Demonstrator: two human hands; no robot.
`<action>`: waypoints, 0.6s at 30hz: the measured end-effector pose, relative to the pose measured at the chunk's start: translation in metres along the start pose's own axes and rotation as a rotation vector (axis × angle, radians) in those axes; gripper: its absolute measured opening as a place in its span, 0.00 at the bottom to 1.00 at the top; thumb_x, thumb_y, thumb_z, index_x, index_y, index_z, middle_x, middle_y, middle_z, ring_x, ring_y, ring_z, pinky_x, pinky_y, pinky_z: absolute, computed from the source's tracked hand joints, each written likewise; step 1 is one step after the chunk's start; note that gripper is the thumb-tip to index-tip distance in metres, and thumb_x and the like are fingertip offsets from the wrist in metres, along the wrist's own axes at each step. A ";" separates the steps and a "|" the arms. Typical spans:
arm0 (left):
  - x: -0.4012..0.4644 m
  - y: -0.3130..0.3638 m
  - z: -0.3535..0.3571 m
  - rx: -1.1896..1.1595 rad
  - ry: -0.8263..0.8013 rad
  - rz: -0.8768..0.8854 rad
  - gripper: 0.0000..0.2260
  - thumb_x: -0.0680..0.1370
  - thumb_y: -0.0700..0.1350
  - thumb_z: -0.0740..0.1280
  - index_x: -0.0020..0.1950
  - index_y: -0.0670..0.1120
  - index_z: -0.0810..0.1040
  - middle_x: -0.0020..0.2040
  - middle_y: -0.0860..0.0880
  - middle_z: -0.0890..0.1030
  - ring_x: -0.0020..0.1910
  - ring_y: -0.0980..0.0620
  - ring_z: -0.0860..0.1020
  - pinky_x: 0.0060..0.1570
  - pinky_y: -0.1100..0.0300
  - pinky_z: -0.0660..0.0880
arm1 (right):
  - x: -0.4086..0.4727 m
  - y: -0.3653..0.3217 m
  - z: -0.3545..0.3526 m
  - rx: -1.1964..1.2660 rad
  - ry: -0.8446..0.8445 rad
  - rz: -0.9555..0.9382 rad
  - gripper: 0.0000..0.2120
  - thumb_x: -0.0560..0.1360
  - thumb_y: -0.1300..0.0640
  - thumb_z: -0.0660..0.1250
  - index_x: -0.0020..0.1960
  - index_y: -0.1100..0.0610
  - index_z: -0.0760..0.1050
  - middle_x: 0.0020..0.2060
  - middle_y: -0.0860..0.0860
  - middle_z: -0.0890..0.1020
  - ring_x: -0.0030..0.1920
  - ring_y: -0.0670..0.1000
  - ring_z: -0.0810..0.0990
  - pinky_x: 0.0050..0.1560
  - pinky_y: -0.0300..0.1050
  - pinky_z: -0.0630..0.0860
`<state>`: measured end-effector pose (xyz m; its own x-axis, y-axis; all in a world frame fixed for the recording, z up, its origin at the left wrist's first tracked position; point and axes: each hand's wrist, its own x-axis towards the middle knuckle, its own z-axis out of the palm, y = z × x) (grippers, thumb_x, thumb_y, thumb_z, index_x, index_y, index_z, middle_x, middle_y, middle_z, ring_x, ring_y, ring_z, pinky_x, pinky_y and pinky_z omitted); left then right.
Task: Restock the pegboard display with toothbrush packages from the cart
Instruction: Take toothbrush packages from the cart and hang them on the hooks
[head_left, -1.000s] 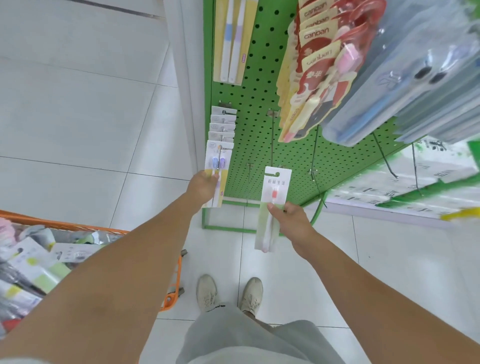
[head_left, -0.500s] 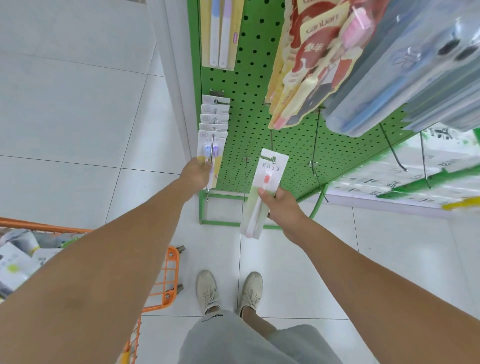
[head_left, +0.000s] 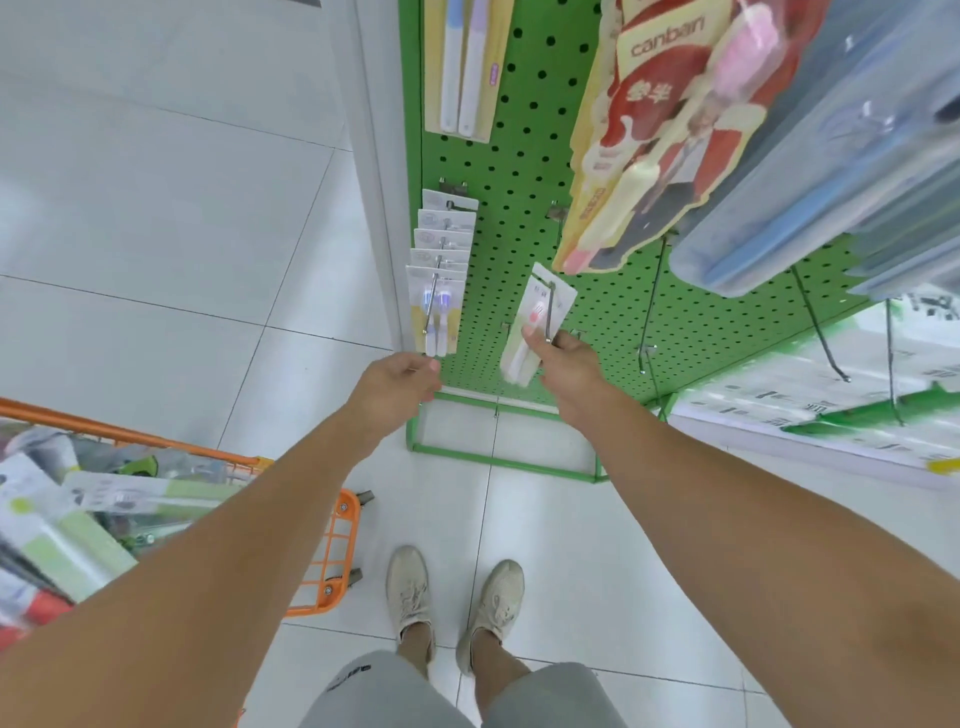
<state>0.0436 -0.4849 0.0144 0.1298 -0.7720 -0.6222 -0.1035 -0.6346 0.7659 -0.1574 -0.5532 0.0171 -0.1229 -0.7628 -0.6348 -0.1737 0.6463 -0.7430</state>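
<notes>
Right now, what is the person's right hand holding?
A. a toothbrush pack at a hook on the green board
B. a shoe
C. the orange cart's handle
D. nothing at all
A: the right hand pinches a white and pale green toothbrush pack up at a metal hook on the green board.

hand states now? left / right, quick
Left hand: fingers curled, holding nothing visible, just below the hanging toothbrush packs.
Right hand: pinching a white-and-green toothbrush package at the peg hook.
</notes>
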 end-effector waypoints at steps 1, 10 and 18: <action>-0.007 -0.003 0.002 -0.005 -0.017 -0.001 0.10 0.82 0.48 0.65 0.60 0.45 0.79 0.52 0.48 0.84 0.54 0.48 0.82 0.58 0.52 0.76 | 0.007 -0.004 0.003 0.011 0.007 -0.006 0.07 0.77 0.47 0.72 0.49 0.48 0.77 0.53 0.48 0.82 0.57 0.53 0.78 0.70 0.53 0.72; -0.038 -0.017 0.018 0.007 0.004 0.009 0.07 0.82 0.47 0.65 0.55 0.46 0.81 0.46 0.50 0.84 0.46 0.52 0.82 0.52 0.56 0.77 | 0.029 -0.017 0.005 0.242 0.077 0.141 0.34 0.77 0.37 0.66 0.79 0.48 0.62 0.73 0.50 0.69 0.66 0.54 0.71 0.71 0.54 0.71; -0.097 -0.034 0.028 -0.044 0.089 -0.053 0.07 0.82 0.46 0.66 0.55 0.44 0.80 0.47 0.48 0.83 0.44 0.53 0.80 0.44 0.60 0.74 | -0.050 0.064 -0.015 0.152 -0.087 0.223 0.25 0.81 0.48 0.66 0.76 0.54 0.67 0.72 0.51 0.71 0.66 0.53 0.73 0.66 0.48 0.76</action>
<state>0.0071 -0.3889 0.0444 0.2210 -0.7300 -0.6467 -0.0511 -0.6709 0.7398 -0.1774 -0.4739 0.0047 -0.0564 -0.6015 -0.7968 -0.0023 0.7982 -0.6024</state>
